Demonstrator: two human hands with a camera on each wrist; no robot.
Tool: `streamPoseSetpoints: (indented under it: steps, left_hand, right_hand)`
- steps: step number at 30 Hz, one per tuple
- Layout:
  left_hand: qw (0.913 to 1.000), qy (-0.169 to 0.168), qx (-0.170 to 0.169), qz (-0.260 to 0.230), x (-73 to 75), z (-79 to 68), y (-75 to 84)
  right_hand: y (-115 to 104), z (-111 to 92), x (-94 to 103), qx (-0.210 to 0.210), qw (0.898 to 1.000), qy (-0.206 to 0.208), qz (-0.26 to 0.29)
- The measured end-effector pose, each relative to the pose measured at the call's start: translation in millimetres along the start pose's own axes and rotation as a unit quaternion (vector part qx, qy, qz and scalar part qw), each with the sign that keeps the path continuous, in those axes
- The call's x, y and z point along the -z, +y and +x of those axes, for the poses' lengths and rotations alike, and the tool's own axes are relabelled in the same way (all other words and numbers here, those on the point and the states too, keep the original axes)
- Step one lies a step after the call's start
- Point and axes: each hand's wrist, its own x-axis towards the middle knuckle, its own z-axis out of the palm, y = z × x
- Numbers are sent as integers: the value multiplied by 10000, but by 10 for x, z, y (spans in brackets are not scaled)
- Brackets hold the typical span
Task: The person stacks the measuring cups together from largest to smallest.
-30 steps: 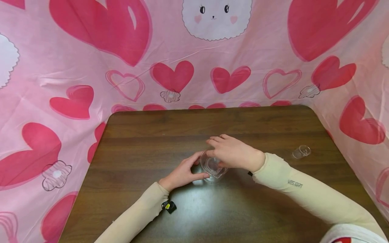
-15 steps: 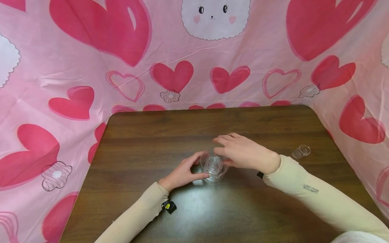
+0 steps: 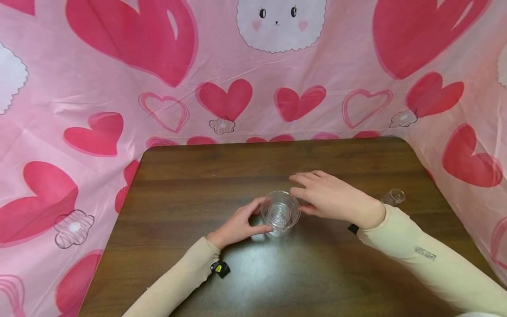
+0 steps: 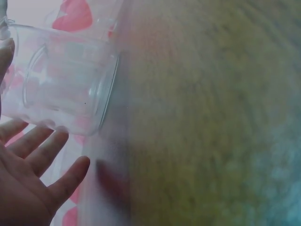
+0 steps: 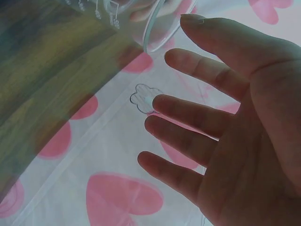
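A clear glass beaker (image 3: 282, 194) with a pour spout stands near the middle of the table, a smaller beaker (image 3: 279, 214) nested inside it. My left hand (image 3: 236, 225) holds the large beaker from the left, thumb at its near side and fingers round the far side. In the left wrist view, fingertips touch the beaker wall (image 4: 96, 101), with the little finger spread away. My right hand (image 3: 332, 199) is just right of the rim, fingers extended and holding nothing. The right wrist view shows its thumb close to the rim (image 5: 153, 26), the palm bare.
Another small clear glass beaker (image 3: 396, 196) stands on the right of the brown wooden table (image 3: 190, 167), partly behind the right wrist. Pink cloth (image 3: 261, 70) printed with hearts hangs behind the table and along both sides.
My right hand has moved out of the large beaker and to the right, its fingers parting from the smaller beaker, which stays inside. The left hand has kept its place.
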Motion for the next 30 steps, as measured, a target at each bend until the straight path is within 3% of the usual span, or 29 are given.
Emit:
streamPoseSetpoints:
  steps: [30]
  left_hand:
    - [9999,-105,82,-61,18,-4,48]
  right_hand:
    - [274,-610,-21,-681,9974,148,177]
